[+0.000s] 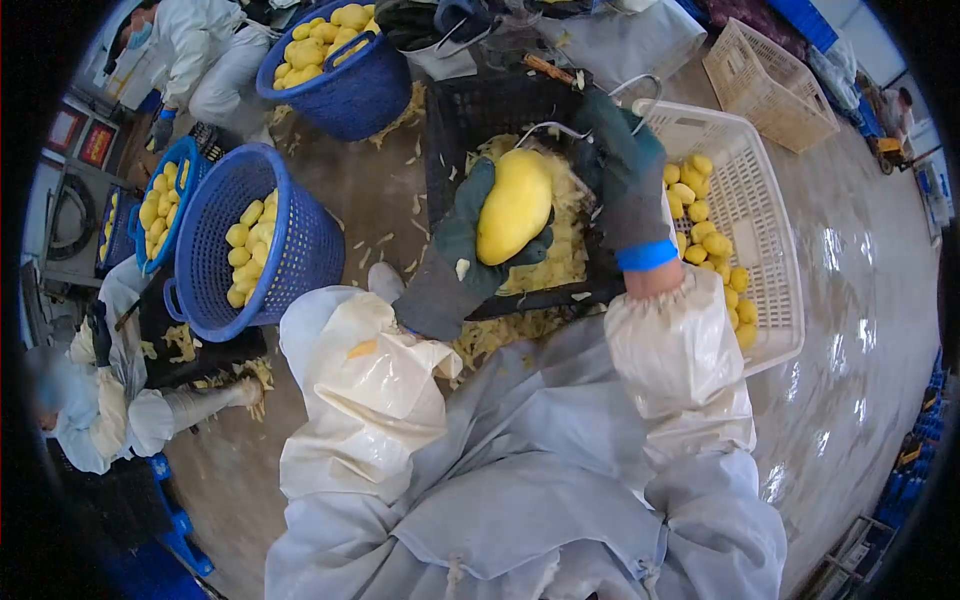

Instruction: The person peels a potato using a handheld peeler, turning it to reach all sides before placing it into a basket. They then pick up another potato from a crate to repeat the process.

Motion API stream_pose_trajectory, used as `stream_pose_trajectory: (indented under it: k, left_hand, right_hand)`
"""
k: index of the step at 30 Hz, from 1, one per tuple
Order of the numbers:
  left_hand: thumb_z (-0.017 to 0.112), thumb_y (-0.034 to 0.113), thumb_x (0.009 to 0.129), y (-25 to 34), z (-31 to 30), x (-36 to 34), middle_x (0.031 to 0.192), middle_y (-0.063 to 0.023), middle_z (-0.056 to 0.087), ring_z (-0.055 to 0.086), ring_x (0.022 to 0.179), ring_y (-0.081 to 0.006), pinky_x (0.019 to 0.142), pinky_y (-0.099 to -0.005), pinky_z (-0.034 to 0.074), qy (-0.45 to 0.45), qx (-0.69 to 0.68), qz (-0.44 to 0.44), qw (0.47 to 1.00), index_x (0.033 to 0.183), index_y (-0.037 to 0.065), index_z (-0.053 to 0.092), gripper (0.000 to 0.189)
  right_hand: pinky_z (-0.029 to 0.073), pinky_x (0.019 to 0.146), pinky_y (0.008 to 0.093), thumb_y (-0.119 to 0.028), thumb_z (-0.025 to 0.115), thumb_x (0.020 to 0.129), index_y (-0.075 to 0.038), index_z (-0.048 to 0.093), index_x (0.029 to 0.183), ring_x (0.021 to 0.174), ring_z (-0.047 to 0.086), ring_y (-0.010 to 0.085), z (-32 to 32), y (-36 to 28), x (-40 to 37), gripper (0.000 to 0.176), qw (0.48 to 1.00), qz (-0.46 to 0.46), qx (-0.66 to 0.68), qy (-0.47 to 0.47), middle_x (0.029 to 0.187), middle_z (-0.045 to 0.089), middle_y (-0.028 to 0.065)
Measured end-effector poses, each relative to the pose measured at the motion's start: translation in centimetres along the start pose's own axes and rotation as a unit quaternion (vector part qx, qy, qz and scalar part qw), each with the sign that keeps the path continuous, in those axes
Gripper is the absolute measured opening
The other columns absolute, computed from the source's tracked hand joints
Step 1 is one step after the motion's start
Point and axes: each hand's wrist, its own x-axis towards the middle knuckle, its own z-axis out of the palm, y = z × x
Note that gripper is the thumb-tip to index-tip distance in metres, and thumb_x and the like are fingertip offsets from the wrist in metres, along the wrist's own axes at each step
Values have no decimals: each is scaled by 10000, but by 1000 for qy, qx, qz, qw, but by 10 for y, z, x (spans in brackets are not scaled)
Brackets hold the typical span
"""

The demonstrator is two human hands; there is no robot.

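My left hand (465,245), in a dark green and grey glove, is wrapped round a smooth, peeled yellow potato (515,205). Just right of the potato, my right hand (620,150) is closed on what looks like a wire-framed metal peeler (555,128); its blade is not clear. A blue band circles the right wrist. Both hands are above a black crate (455,120), where pale yellow peelings (550,265) are heaped. A white crate (775,240) to the right holds several peeled potatoes (715,245).
Blue baskets of peeled potatoes stand to the left (300,255) and at the back (355,90). Co-workers sit at far left (90,400) and upper left (215,60). A beige crate (770,85) rests on the wet floor (850,330). Peelings litter the floor.
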Motion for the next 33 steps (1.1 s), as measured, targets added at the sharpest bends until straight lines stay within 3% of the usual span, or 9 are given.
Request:
stream_pose_trajectory:
  k: [6, 10, 12, 14, 17, 25, 26, 29, 33]
  left_hand:
    - [530, 516, 900, 3, -12, 3, 1037, -200, 625, 656, 803, -296, 574, -334, 577, -60, 18, -21, 998, 1243, 55, 508, 576]
    - [524, 517, 902, 5, -16, 6, 1039, -202, 624, 656, 801, -299, 570, -338, 578, -86, 31, -40, 995, 1247, 55, 505, 577]
    - [521, 518, 903, 5, -20, 6, 1040, -203, 624, 656, 799, -301, 569, -340, 578, -86, 54, -24, 995, 1248, 55, 504, 577]
    - [518, 518, 904, 4, -26, 5, 1040, -205, 624, 655, 798, -302, 567, -343, 578, -101, 79, -17, 992, 1250, 55, 503, 578]
    - [502, 510, 916, 3, -24, 4, 1000, -184, 640, 666, 775, -283, 548, -348, 582, -109, 52, -58, 991, 1223, 52, 522, 552]
    - [493, 475, 920, -4, -39, 20, 1084, -226, 607, 664, 846, -328, 598, -416, 594, -81, 117, 42, 989, 1268, 44, 479, 554]
    - [493, 475, 920, 0, -41, 18, 1084, -226, 607, 664, 846, -328, 598, -416, 594, -79, 116, 42, 989, 1268, 44, 479, 554]
    - [442, 534, 920, 3, -33, 14, 1090, -237, 604, 662, 796, -342, 558, -423, 574, -143, 10, -117, 983, 1299, 72, 463, 598]
    - [407, 574, 920, 5, -23, 4, 1071, -239, 607, 659, 766, -342, 546, -411, 566, -146, -100, -160, 971, 1309, 126, 469, 596]
  right_hand:
    - [335, 450, 213, -336, 645, 870, -61, 648, 858, 511, 466, 66, -5, -22, -1, 275, 990, 116, 68, -31, 626, 548, -17]
    - [311, 437, 201, -290, 642, 875, -69, 636, 831, 485, 444, 64, -16, 2, 16, 225, 999, -37, 10, 28, 630, 545, -20]
    - [312, 435, 212, -267, 638, 877, -71, 635, 829, 483, 439, 65, -20, -22, 12, 202, 984, 149, 94, -32, 631, 543, -22]
    - [311, 433, 216, -277, 648, 868, -78, 630, 817, 481, 437, 61, -13, -24, -1, 206, 985, 121, 71, -100, 619, 530, -28]
    - [299, 421, 214, -304, 667, 844, -96, 614, 790, 477, 443, 53, 0, -4, 12, 222, 997, 3, 74, 29, 604, 516, -34]
    - [417, 485, 252, -216, 695, 835, -21, 662, 878, 531, 538, 87, 9, -17, -19, 202, 996, 61, -44, -43, 657, 596, 0]
    - [424, 486, 257, -234, 672, 855, -15, 654, 854, 524, 535, 95, -14, 20, 9, 221, 976, -156, -147, -41, 691, 627, 22]
    - [394, 448, 252, -261, 636, 868, -63, 643, 830, 489, 510, 102, -18, -10, 18, 201, 982, 94, 150, 66, 629, 568, 3]
    - [314, 420, 210, -291, 645, 854, -78, 633, 794, 462, 453, 69, -7, -23, -4, 222, 990, 123, 50, -47, 588, 532, -3]
